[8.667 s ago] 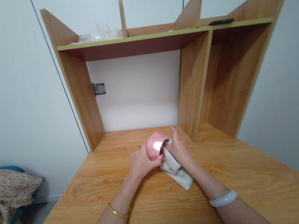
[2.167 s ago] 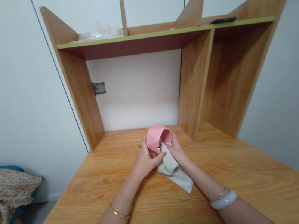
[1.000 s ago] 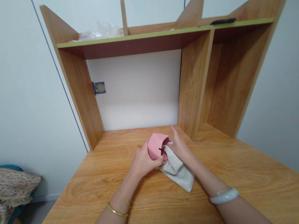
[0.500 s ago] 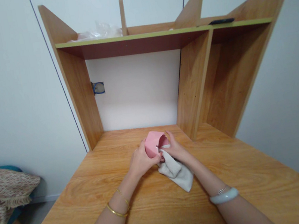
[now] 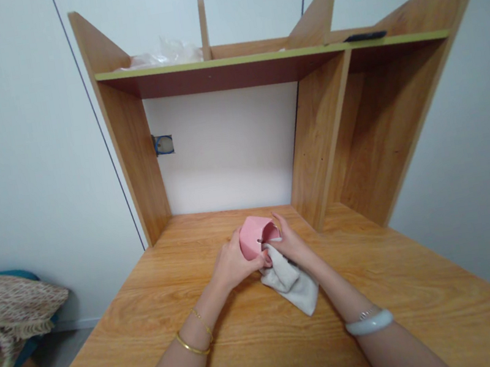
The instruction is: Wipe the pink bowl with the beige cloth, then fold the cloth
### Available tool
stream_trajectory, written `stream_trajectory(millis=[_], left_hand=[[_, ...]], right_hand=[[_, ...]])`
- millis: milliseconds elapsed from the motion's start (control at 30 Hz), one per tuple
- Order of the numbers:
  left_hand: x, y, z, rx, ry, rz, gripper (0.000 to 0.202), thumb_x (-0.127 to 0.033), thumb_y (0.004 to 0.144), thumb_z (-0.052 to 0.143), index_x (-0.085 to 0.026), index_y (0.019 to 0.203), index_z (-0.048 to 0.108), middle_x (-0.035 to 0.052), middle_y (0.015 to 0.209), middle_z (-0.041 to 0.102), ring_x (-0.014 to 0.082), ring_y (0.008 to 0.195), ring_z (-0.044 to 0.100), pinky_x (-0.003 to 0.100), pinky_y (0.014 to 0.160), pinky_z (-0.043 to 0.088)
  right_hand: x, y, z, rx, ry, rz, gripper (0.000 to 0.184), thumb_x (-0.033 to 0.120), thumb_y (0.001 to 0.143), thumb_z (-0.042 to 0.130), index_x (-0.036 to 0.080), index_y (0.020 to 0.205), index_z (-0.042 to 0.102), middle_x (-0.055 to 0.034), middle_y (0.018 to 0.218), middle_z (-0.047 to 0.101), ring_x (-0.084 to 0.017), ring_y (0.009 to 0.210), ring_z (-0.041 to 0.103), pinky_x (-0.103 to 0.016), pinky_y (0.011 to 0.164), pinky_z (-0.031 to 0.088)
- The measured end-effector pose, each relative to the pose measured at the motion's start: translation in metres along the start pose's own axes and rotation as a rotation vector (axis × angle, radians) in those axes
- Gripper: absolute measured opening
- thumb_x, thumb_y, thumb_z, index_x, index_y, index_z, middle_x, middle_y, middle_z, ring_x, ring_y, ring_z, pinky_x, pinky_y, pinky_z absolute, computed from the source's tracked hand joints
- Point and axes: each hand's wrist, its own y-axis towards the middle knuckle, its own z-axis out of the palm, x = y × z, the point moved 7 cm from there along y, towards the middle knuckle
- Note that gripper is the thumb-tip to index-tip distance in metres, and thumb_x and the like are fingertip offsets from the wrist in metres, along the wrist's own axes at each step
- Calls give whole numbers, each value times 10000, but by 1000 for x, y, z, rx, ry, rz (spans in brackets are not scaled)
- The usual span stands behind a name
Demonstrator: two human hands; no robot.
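My left hand (image 5: 232,264) is gripping a tilted, faceted pink cup (image 5: 251,237), and my right hand (image 5: 296,246) is holding a pale-grey fabric cloth (image 5: 295,287) at its mouth!

The container (image 5: 250,237) is pink, the cloth (image 5: 293,286) pale grey.

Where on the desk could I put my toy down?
The desk has bare wood between the left hand and its left edge, and more between the right hand and its right edge. The middle is crowded: both hands, the pink container and the grey cloth are bunched together there.
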Motion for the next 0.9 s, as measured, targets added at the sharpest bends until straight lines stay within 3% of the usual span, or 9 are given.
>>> stream_trajectory(millis=[167,367,467,667,900], left_hand=[[-5,-2,1,57,70,29,764,-497,583,653,-147,1228,437,111,1030,634,264,885,603,337,733,479],[-5,-1,-2,49,63,25,723,-447,593,653,-152,1218,445,106,1017,637,259,868,605,334,732,478],[-3,0,0,45,-6,26,715,-413,599,658,-161,1229,434,97,1033,629,245,878,597,334,753,477],[-5,-1,6,51,-168,93,772,-377,660,638,-156,1322,307,119,1181,547,228,1011,546,332,851,442],[6,1,4,-19,-230,-51,801,-511,742,546,-120,1356,211,80,916,605,161,691,576,287,640,463]], right_hand=[[4,-3,-4,4,-21,48,841,215,634,621,155,1356,194,-10,752,625,-151,647,588,-281,629,470],[26,-8,-10,-9,-84,-52,776,217,688,540,172,1378,189,37,635,571,-136,569,557,-261,612,457],[34,-9,-14,-38,-129,-99,745,249,720,509,187,1386,182,2,723,602,-158,641,587,-287,667,467],[37,-10,-23,-135,-168,-198,680,310,772,457,184,1384,189,-102,1108,584,-209,919,598,-348,823,446],[43,-17,-29,-285,-138,-189,633,318,804,411,161,1377,193,-117,1083,604,-222,948,596,-355,827,446]])
